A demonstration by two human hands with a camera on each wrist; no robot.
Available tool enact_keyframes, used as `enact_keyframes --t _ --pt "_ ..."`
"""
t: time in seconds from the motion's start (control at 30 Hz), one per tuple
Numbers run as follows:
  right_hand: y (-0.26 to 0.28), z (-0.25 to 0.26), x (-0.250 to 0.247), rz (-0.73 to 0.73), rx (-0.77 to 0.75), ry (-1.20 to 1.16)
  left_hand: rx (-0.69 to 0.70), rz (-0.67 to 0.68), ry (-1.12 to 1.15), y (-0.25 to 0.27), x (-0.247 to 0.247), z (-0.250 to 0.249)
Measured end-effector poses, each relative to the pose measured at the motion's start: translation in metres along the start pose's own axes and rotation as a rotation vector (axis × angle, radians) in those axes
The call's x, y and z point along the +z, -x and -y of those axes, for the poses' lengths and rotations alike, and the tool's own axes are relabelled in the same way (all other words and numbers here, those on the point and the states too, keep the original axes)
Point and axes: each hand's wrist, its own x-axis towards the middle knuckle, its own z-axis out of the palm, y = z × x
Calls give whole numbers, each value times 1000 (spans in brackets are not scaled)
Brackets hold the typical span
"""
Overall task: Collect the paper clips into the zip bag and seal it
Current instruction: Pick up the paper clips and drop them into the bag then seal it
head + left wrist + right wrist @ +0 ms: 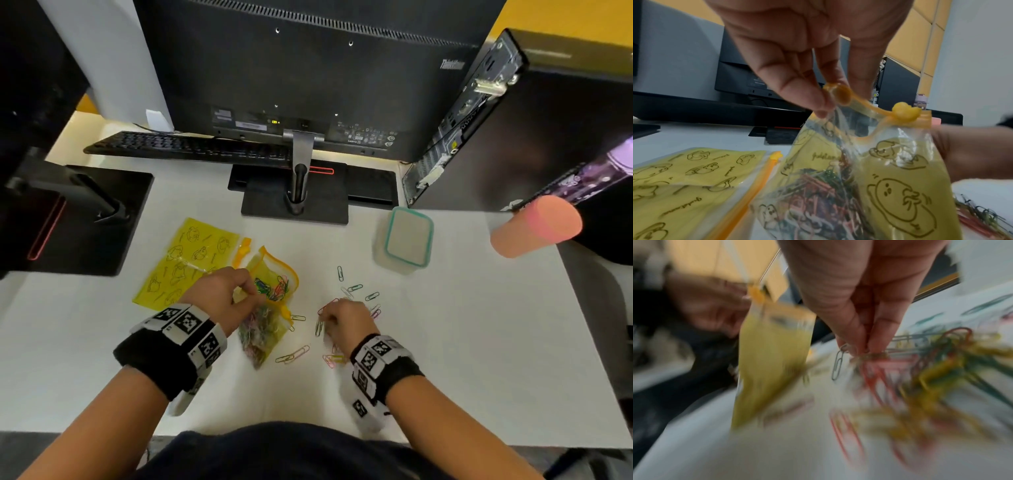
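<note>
A yellow zip bag (270, 291) with an orange zip strip stands open on the white table, with several coloured paper clips inside. My left hand (226, 294) pinches the bag's rim (838, 95) and holds the mouth up. Loose paper clips (356, 291) lie scattered to the right of the bag. My right hand (346, 318) is down among them, its fingertips (857, 347) pinching a few clips (838, 363). The right wrist view is blurred.
A second yellow zip bag (185, 263) lies flat to the left. A lidded plastic box (407, 240) and a pink cup (534, 226) stand at the right. A monitor stand (294, 198), keyboard (185, 147) and computer tower (479, 113) close off the back.
</note>
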Motion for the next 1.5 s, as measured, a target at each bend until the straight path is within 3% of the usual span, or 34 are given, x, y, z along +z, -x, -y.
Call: enact_keyframes --t 0.1,0.17,0.33,0.47,0.53,0.63,0.7,0.87,1.03,1.3,1.4,1.5 --pt "4 12 -27 -149 62 -208 -34 -40 -20 -4 3 -3" --pt "1 35 -42 -189 22 -364 -68 -32 -29 -7 4 -5" --pt "-14 89 -50 -129 -124 -458 -84 -11 -55 -12 7 -12" --pt "-13 74 -51 -121 -28 -477 -108 -18 -36 -9 8 -14" --pt "-6 39 -49 -127 49 -313 -116 0 -26 -8 7 -14" --pt "15 -14 -36 169 157 129 -128 18 -16 -5 5 -12" --pt "24 -33 -25 276 183 187 -126 14 -14 -4 5 -14" --pt "18 -41 -16 66 125 112 -122 -18 -19 -1 7 -21" --pt "10 -38 -15 -31 136 57 -122 13 -22 1 12 -25" --pt "22 -8 -53 -267 202 -387 -94 1 5 4 11 -29" --pt "22 35 -71 -191 118 -640 -103 1 18 5 12 -28" --pt "14 73 -70 -94 58 -615 -110 8 31 6 12 -29"
